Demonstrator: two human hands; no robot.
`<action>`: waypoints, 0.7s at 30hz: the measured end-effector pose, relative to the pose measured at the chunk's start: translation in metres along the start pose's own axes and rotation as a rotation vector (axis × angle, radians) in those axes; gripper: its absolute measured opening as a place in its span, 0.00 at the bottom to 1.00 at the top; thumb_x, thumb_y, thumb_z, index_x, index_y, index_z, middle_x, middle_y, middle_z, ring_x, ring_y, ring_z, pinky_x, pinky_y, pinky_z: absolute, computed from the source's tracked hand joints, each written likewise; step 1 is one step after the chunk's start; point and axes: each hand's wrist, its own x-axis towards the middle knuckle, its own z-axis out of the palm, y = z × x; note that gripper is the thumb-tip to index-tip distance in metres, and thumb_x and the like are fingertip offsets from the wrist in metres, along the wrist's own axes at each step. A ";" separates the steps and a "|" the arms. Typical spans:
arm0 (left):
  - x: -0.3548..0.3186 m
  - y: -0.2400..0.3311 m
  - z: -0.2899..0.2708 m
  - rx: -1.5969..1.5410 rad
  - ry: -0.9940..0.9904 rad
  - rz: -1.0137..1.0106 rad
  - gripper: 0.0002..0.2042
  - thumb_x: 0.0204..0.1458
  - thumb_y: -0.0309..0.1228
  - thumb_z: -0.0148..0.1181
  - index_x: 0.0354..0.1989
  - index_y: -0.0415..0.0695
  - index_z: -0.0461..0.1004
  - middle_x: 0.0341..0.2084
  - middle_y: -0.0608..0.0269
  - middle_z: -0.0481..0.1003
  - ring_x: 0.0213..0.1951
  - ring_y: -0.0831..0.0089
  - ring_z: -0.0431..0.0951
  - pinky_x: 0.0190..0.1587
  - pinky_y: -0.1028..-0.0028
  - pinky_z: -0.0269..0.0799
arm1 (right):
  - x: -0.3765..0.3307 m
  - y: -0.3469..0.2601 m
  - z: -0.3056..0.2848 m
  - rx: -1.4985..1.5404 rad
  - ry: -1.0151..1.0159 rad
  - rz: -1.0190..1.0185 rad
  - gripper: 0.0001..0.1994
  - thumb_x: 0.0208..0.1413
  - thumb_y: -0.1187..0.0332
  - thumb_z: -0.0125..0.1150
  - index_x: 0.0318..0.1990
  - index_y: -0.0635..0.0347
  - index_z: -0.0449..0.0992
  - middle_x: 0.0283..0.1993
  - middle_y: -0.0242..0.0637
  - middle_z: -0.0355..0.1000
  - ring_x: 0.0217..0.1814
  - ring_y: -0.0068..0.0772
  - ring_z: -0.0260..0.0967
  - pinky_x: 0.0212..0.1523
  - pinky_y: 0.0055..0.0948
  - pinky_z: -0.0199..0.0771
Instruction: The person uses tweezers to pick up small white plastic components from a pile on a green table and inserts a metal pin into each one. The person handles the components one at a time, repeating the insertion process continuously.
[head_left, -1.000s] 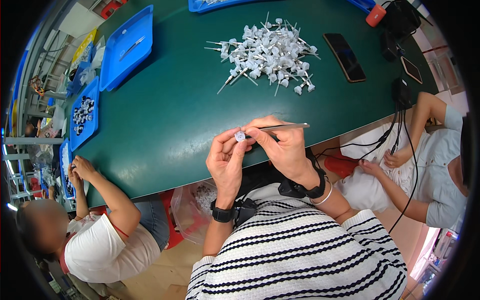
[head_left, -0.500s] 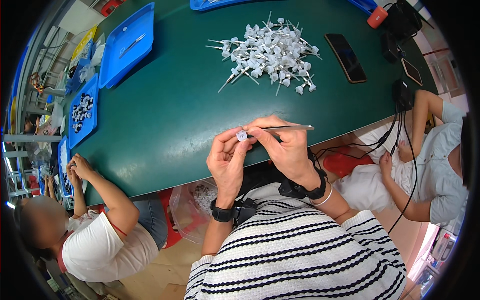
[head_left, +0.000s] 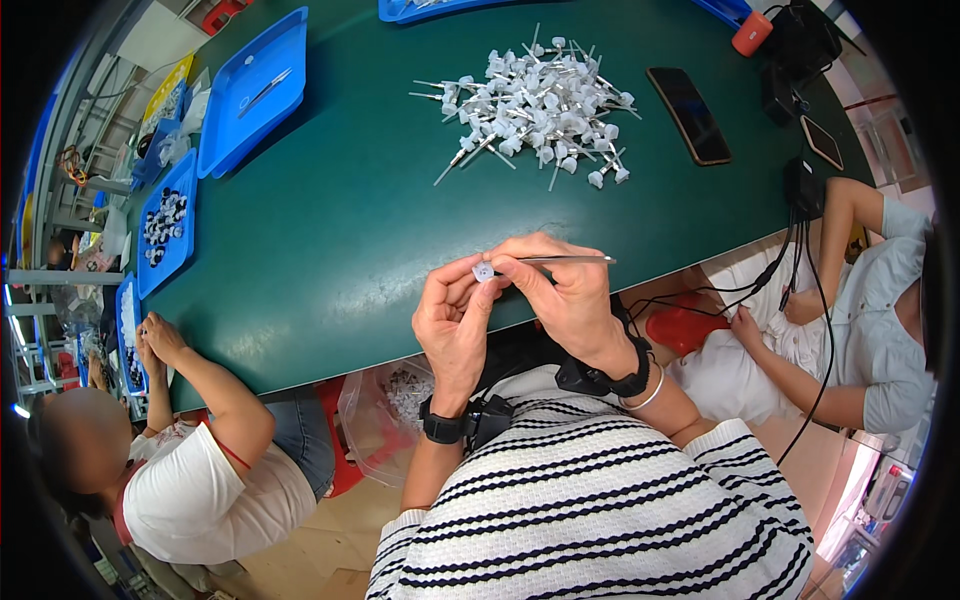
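Note:
Between the thumb and fingers of my left hand (head_left: 455, 320) is a small whitish translucent plastic piece (head_left: 483, 271), with a darker spot in its middle. My right hand (head_left: 567, 300) is closed round metal tweezers (head_left: 575, 260), whose blunt end sticks out to the right. Their tips meet the plastic piece or lie close beside it; the fingers hide exactly where. Both hands are at the near edge of the green table (head_left: 330, 240). Beyond them lies a heap of white plastic pieces with thin metal stems (head_left: 550, 105).
A dark phone (head_left: 690, 115) lies right of the heap. Blue trays (head_left: 215, 140) line the left side, one with tweezers in it. Black cables (head_left: 808, 250) hang at the right edge. A clear bag (head_left: 365, 440) sits below the table. A co-worker sits on each side.
My right hand and the tweezers have shifted very slightly left. The left hand keeps its hold on the plastic piece. The co-worker at the right has moved their hands a little.

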 end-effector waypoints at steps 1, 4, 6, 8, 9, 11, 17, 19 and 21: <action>0.000 0.000 0.001 0.006 0.007 0.003 0.12 0.56 0.19 0.57 0.49 0.32 0.68 0.41 0.51 0.77 0.42 0.70 0.80 0.46 0.75 0.77 | 0.000 0.001 0.000 -0.009 0.004 -0.011 0.03 0.54 0.77 0.62 0.34 0.67 0.78 0.32 0.37 0.77 0.25 0.27 0.75 0.24 0.23 0.74; 0.000 0.002 0.004 0.025 0.019 0.009 0.12 0.57 0.21 0.58 0.48 0.33 0.69 0.39 0.53 0.78 0.40 0.74 0.79 0.43 0.75 0.78 | 0.000 -0.001 0.000 0.000 -0.005 0.007 0.02 0.54 0.77 0.61 0.34 0.66 0.77 0.32 0.36 0.77 0.24 0.28 0.75 0.23 0.24 0.73; -0.001 0.001 0.003 0.036 0.014 0.010 0.12 0.56 0.21 0.58 0.47 0.33 0.69 0.39 0.53 0.78 0.40 0.74 0.79 0.43 0.76 0.78 | 0.003 -0.003 -0.003 -0.050 -0.033 -0.011 0.02 0.54 0.76 0.61 0.33 0.65 0.77 0.31 0.36 0.77 0.24 0.29 0.75 0.23 0.24 0.73; -0.002 0.003 0.004 0.059 0.019 0.009 0.11 0.56 0.20 0.58 0.47 0.33 0.69 0.38 0.54 0.78 0.40 0.74 0.79 0.43 0.76 0.77 | 0.007 -0.007 -0.006 -0.090 -0.069 -0.021 0.02 0.55 0.76 0.61 0.33 0.65 0.77 0.31 0.36 0.76 0.24 0.30 0.75 0.22 0.25 0.72; -0.002 0.004 0.005 0.071 0.021 0.009 0.11 0.56 0.20 0.58 0.47 0.33 0.69 0.38 0.54 0.78 0.39 0.74 0.79 0.43 0.76 0.77 | 0.009 -0.010 -0.008 -0.104 -0.089 -0.022 0.02 0.54 0.75 0.61 0.32 0.65 0.77 0.30 0.36 0.76 0.24 0.31 0.74 0.22 0.26 0.72; -0.002 0.002 0.005 0.082 0.026 0.014 0.11 0.56 0.20 0.58 0.47 0.33 0.69 0.38 0.55 0.78 0.39 0.74 0.79 0.43 0.76 0.77 | 0.012 -0.011 -0.009 -0.150 -0.129 -0.034 0.02 0.54 0.75 0.61 0.32 0.65 0.77 0.30 0.36 0.76 0.23 0.33 0.74 0.22 0.27 0.71; 0.000 -0.002 0.001 0.073 0.017 0.028 0.11 0.56 0.19 0.57 0.47 0.33 0.69 0.40 0.53 0.78 0.40 0.73 0.80 0.43 0.76 0.77 | 0.016 -0.011 -0.008 -0.159 -0.162 -0.043 0.03 0.52 0.75 0.62 0.30 0.65 0.77 0.31 0.36 0.76 0.24 0.36 0.73 0.23 0.28 0.71; 0.001 -0.002 -0.001 0.017 0.006 0.004 0.11 0.56 0.19 0.57 0.48 0.33 0.69 0.41 0.51 0.78 0.41 0.71 0.80 0.44 0.76 0.77 | 0.016 -0.009 -0.008 -0.033 -0.111 -0.061 0.03 0.53 0.75 0.62 0.31 0.65 0.78 0.30 0.35 0.77 0.24 0.34 0.74 0.23 0.27 0.70; 0.001 0.001 -0.003 -0.066 -0.012 -0.046 0.13 0.56 0.19 0.57 0.49 0.32 0.69 0.43 0.47 0.77 0.42 0.69 0.80 0.45 0.76 0.76 | 0.016 -0.013 -0.014 0.001 -0.039 -0.035 0.03 0.53 0.75 0.62 0.31 0.66 0.78 0.30 0.35 0.77 0.24 0.31 0.74 0.23 0.26 0.70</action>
